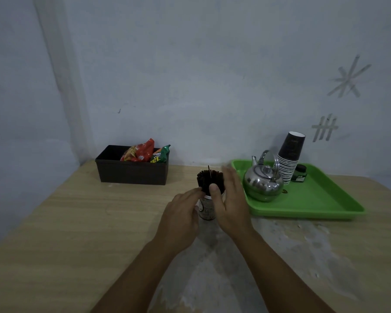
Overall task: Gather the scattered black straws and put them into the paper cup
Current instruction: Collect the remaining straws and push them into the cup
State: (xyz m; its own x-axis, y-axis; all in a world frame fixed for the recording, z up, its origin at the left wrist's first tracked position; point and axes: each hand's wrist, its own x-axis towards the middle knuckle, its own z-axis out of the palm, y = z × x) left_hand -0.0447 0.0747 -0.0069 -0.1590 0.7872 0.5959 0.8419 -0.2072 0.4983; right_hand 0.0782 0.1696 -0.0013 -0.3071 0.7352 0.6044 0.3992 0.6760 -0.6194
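Note:
A paper cup (207, 210) with dark print stands upright on the wooden table, between my two hands. A bundle of black straws (207, 178) stands in it, and one straw sticks up higher than the others. My left hand (182, 213) is at the cup's left side, with its fingertips touching the lower part of the bundle. My right hand (229, 199) is at the right side, its thumb pressed against the front of the straws and its fingers spread behind them. Most of the cup is hidden by my hands.
A green tray (321, 202) at the right holds a steel kettle (263, 180), a stack of dark paper cups (289, 159) and a small dark jar (299, 173). A black box (131, 170) with snack packets stands at the back left.

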